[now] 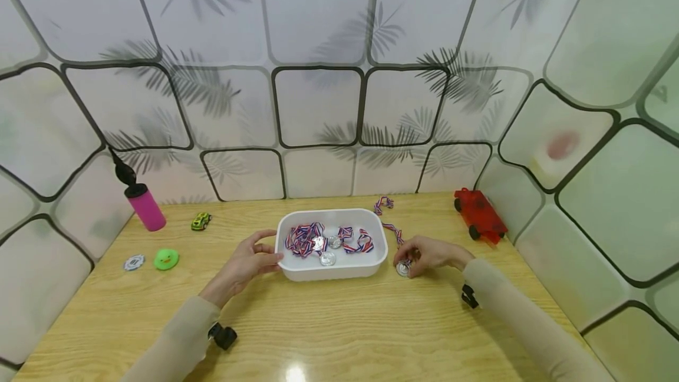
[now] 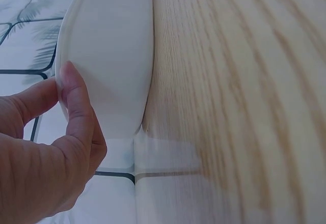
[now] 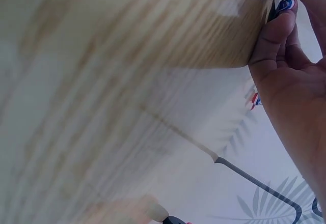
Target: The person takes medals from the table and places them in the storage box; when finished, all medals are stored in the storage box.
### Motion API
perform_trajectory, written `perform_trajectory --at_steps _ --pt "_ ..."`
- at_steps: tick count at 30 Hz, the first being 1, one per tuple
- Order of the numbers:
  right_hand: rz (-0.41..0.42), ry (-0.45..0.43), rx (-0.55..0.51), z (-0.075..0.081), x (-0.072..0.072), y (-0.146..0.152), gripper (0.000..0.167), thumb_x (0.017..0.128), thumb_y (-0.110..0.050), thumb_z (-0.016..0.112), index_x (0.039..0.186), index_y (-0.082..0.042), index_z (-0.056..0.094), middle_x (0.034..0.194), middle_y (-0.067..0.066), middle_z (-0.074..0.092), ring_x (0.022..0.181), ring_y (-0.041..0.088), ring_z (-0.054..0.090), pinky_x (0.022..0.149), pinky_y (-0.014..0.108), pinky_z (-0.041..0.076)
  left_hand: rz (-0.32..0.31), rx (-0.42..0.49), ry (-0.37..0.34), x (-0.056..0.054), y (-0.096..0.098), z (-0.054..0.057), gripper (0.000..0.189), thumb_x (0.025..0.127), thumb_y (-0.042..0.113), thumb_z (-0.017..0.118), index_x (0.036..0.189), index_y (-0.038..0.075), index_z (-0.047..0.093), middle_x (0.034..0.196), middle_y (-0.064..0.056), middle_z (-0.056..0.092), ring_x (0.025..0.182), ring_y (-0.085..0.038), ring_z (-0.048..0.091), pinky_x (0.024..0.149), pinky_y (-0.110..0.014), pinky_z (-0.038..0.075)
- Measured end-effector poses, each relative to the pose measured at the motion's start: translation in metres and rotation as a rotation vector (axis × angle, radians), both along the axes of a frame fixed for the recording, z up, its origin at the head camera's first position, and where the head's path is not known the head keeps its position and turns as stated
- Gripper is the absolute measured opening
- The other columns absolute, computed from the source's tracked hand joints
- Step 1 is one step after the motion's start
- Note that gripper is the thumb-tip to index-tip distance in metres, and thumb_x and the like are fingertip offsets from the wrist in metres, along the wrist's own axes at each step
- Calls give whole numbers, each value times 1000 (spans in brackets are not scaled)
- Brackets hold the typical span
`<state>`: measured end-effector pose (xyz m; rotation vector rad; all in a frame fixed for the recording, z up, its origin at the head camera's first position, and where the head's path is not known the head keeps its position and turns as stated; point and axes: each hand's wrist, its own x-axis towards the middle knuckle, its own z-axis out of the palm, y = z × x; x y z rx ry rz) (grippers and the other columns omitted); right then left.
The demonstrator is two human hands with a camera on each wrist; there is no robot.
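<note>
A white plastic tub (image 1: 334,274) stands on the wooden table, holding several silver medals (image 1: 328,259) with red, white and blue ribbons (image 1: 305,240). My left hand (image 1: 249,263) pinches the tub's left rim between thumb and fingers, as the left wrist view also shows. To the right of the tub, my right hand (image 1: 432,253) pinches another silver medal (image 1: 403,268) close to the tabletop. That medal's ribbon (image 1: 394,230) trails back along the table toward the wall. In the right wrist view a bit of ribbon (image 3: 288,2) shows at the fingertips; the medal is mostly hidden.
At the left lie a pink cylinder with a black top (image 1: 145,207), a small yellow-green toy car (image 1: 201,221), a green rubber duck (image 1: 166,259) and a poker chip (image 1: 134,262). A red toy vehicle (image 1: 481,215) sits back right. Patterned curtain walls (image 1: 318,105) enclose the table.
</note>
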<state>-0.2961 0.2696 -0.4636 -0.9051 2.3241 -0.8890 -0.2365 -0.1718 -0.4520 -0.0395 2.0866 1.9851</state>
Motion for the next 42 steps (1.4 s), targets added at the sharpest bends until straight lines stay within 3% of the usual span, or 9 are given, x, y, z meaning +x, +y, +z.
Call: perform_trajectory --at_steps 12,19,30,36,42 --pt "-18 46 -17 -7 -3 2 31 80 -10 80 109 -9 71 94 6 65 80 12 52 68 19 44 -7 0 -3 1 0 4 69 89 -3 67 149 4 33 98 -10 55 78 -16 64 78 -35 61" --pt "-71 75 -2 -7 -1 1 32 84 -16 77 115 -10 72 103 1 68 84 7 54 73 19 47 -6 0 0 1 0 3 69 89 -3 67 149 5 34 97 -9 55 77 -16 64 78 -34 61" --pt "-165 112 -90 -2 -1 3 36 87 -16 75 119 -4 68 95 3 66 79 6 56 68 19 50 -12 4 14 1 -1 1 69 89 -3 67 149 4 32 97 -9 55 77 -16 63 76 -34 61" --pt "-255 59 -186 13 -4 9 46 88 -16 74 128 3 61 93 15 70 79 21 67 71 36 61 -10 8 13 0 -1 0 68 90 -3 67 149 4 33 97 -9 55 78 -16 63 75 -32 61" --pt "-327 81 -271 31 -7 13 48 90 -13 71 133 4 57 91 17 70 88 38 70 79 50 59 -9 7 7 0 -1 0 68 90 -3 66 149 4 33 98 -10 55 78 -16 63 75 -31 61"
